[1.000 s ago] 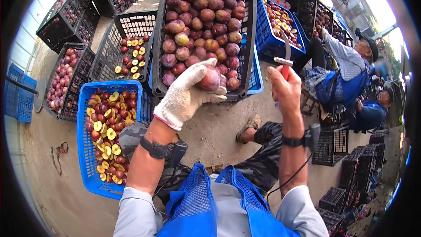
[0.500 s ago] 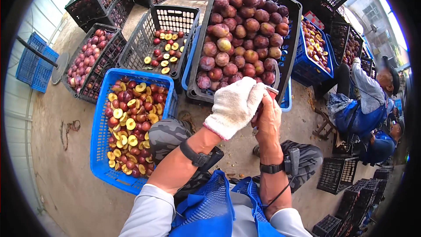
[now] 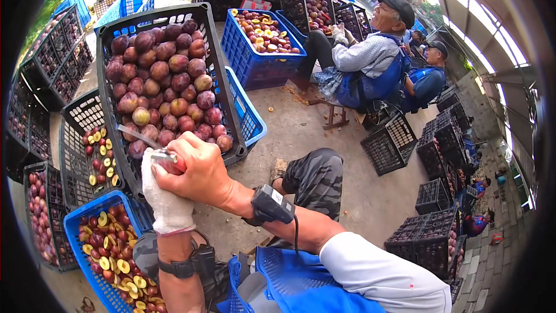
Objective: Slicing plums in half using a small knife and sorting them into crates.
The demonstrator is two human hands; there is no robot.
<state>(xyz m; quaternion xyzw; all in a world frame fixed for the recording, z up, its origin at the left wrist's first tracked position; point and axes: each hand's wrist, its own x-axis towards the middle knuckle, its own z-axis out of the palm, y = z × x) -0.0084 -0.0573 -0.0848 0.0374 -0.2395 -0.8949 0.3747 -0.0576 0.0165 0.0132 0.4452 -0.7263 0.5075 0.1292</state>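
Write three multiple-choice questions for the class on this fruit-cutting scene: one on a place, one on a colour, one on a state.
1. Where does the black crate of whole plums stand?
A. just ahead of the two hands
B. behind the seated people
C. on top of a table

2. What colour is the crate of cut fruit at the lower left?
A. red
B. blue
C. white

3. How do the two hands differ?
A. both gloved
B. both bare
C. left hand gloved, right hand bare

Key:
1 A: the crate lies directly beyond the hands.
2 B: its plastic walls are blue, with halved fruit showing yellow flesh inside.
3 C: a white glove covers the left hand, while the right, with a knife, shows skin.
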